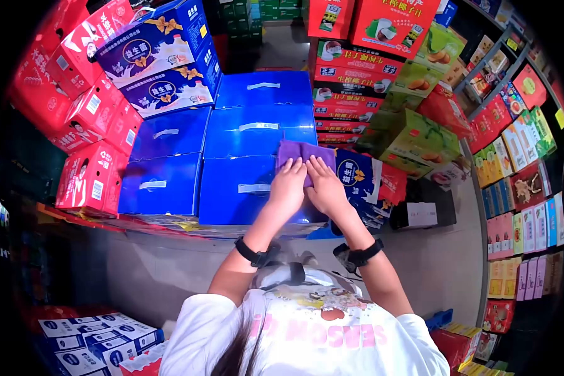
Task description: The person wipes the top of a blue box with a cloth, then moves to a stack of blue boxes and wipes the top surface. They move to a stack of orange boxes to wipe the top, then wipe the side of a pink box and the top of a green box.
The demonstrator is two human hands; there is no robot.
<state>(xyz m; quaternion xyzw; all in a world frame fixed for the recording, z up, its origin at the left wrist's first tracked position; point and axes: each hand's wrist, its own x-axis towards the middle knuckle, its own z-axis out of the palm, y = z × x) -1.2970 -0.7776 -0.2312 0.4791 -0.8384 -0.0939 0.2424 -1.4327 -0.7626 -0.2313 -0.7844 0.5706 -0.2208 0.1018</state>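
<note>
Both grips [289, 180] flat on cloth [304, 150]; purple.

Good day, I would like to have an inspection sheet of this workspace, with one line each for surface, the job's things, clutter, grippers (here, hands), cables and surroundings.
Surface: glossy blue rectangular boxes in adjoining rows, pale carry handles on top.
Job's things: purple fabric cloth, spread near the right side of the boxes.
Clutter: dark blue printed packages close to the right of the boxes.
Grippers: bare left hand and bare right hand, both flat on the cloth; a black band on each wrist.
Cables: nothing seen.
Surroundings: stacked red printed cartons at left, green printed cartons at right, pale grey floor in front.
</note>
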